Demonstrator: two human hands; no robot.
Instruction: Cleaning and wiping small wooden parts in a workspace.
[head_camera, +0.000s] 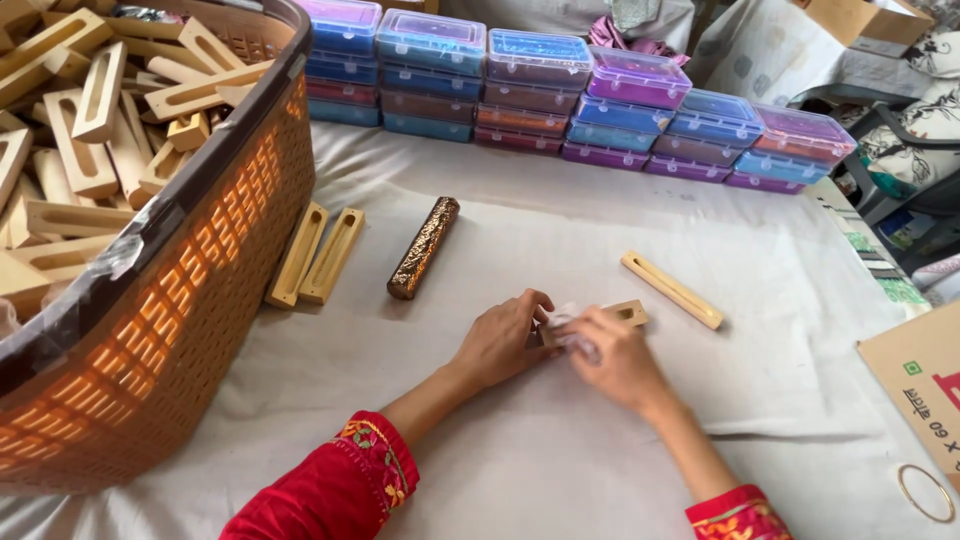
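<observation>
Red-sleeved forearms angled inward, left hand (500, 338) and right hand (612, 358) together gripping a small wooden block (626, 313).

Pale tan wooden holders (80, 150) heaped in an orange-brown woven basket (200, 300) with a dark rim; white cloth over the table (520, 450); a bronze, embossed-pattern stick (423, 247) gleaming; stacked boxes (560, 95) in blue, purple, pink and teal; red sleeves (340, 490) with floral embroidery; a gold ring (925, 493).
</observation>
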